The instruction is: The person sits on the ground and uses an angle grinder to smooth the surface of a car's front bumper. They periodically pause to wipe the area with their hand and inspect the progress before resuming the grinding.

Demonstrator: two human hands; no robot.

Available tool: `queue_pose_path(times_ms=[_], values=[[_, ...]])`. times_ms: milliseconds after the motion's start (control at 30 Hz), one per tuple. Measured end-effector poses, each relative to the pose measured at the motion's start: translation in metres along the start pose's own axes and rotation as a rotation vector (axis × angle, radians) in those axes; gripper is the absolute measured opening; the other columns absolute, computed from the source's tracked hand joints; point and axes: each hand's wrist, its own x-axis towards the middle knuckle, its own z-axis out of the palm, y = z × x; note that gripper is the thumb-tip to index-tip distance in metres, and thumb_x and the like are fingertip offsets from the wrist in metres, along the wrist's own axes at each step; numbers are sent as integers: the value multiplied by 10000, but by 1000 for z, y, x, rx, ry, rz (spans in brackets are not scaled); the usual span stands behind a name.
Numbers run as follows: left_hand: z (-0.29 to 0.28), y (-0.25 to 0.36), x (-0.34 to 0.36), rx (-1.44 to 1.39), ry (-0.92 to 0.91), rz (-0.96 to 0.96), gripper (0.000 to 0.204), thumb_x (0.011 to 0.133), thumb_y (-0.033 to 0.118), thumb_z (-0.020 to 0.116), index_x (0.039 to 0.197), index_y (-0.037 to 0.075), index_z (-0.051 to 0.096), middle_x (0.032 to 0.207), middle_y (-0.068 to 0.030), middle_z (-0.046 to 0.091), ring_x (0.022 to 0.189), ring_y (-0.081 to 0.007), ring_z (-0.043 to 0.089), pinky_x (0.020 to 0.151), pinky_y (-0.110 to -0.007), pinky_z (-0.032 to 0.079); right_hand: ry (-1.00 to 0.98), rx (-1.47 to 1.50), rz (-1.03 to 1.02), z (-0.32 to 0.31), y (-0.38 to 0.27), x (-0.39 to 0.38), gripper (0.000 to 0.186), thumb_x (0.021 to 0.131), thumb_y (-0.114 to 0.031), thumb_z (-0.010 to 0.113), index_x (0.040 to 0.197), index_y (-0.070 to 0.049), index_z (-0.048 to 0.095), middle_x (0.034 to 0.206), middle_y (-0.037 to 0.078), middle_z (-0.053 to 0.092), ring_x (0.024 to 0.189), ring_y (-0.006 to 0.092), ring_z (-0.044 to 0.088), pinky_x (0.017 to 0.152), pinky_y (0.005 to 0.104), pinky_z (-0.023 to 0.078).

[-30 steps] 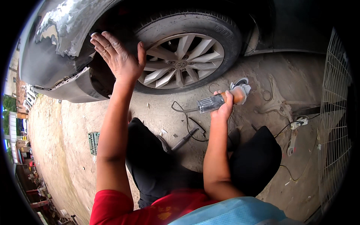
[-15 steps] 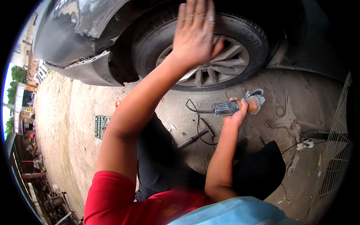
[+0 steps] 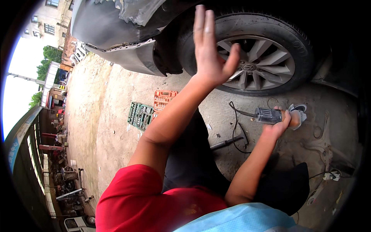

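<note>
"What place is this?"
"Open-air car repair yard: patchy car body (image 3: 112,31) at the top, 2 open tool cases (image 3: 140,115) near centre, cluttered shed (image 3: 28,135) at lower left."

The left hand (image 3: 212,52), in front of the wheel (image 3: 249,67), hides a part of its tyre (image 3: 302,58). Below the wheel, the right hand (image 3: 279,127) covers some of the grinder (image 3: 268,115). Upper left of the wheel, the view's edge cuts the car body (image 3: 108,29). Lower left of it, the left forearm (image 3: 170,123) partly hides an orange tool case (image 3: 163,98).
</note>
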Motion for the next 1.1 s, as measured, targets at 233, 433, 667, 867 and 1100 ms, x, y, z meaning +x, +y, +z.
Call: queue_pose_path(times_ms=[233, 433, 667, 867, 1100], values=[[-31, -31, -30, 361, -147, -233, 1194, 931, 294, 785, 1707, -220, 37, 1753, -545, -97, 1678, -682, -53, 1388, -653, 72, 55, -20, 1, -2, -11, 0, 335, 1001, -292, 767, 1205, -58, 641, 1125, 115, 683, 1063, 315, 690, 1009, 481, 608], [-40, -16, -25, 290, -153, -255, 1162, 962, 279, 793, 1724, -191, 52, 1774, -520, -74, 1683, -673, -29, 1384, -649, 88, 38, -42, -15, 5, -8, -29, 421, 984, -262, 794, 1291, -34, 619, 1183, 138, 686, 1101, 332, 698, 1036, 478, 613], [-39, 47, -81, -482, -342, -772, 970, 1019, 336, 807, 1697, -161, 322, 1743, -403, 388, 1677, -474, 359, 1364, -464, 306, -77, -62, -104, 16, -33, -62, 417, 988, -253, 791, 1289, -30, 609, 1159, 138, 674, 1061, 321, 689, 1025, 470, 613], [-74, 47, -93, -94, -126, -594, 1056, 985, 270, 798, 1726, -174, 189, 1809, -441, 165, 1704, -535, 232, 1390, -478, 252, -165, -166, -121, 19, -32, -121, 355, 1015, -262, 765, 1245, -34, 618, 1101, 126, 692, 1041, 312, 692, 970, 453, 606], [-85, 1, -25, -17, -91, -647, 1147, 970, 330, 785, 1715, -214, 102, 1803, -475, -58, 1690, -597, 186, 1370, -494, 301, -207, -261, -9, -2, -33, -157, 294, 1006, -283, 772, 1179, -89, 634, 1072, 93, 714, 1019, 309, 712, 882, 462, 603]])
